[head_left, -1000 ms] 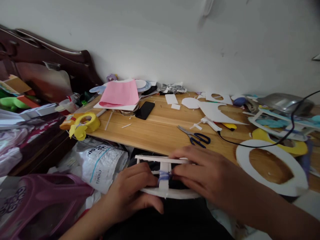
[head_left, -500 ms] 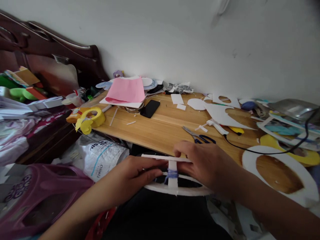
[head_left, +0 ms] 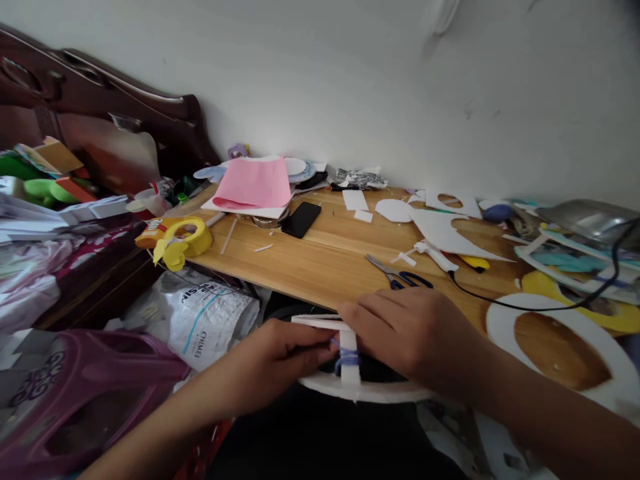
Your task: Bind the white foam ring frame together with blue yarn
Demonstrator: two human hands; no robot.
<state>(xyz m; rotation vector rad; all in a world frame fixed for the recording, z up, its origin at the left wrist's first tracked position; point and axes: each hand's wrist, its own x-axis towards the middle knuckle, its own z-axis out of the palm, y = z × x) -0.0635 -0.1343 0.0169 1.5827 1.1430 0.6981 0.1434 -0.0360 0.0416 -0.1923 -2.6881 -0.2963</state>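
Observation:
A white foam-like frame [head_left: 367, 392] with a curved lower edge is held low in front of my lap. Blue-purple yarn [head_left: 349, 358] is wound around its short upright strut. My left hand [head_left: 275, 363] comes in from the left, thumb and fingers closed at the yarn beside the strut. Over the frame's right side, my right hand [head_left: 413, 330] grips the upper strip next to the strut; its fingertips are partly hidden behind the frame. Just beyond it, scissors [head_left: 400, 273] with dark blue handles lie on the wooden table [head_left: 300, 263].
On the table are a black phone [head_left: 301, 220], pink sheets [head_left: 254, 182], yellow tape [head_left: 197, 237], a white glue gun [head_left: 436, 255] with a black cord, and white foam cut-outs [head_left: 505, 320]. A purple plastic stool [head_left: 135, 357] and a white bag [head_left: 215, 323] stand at left.
My right hand has moved left and down over the top strip, closer to the strut. The left fingertips have come in to the yarn. The frame has shifted slightly right and down.

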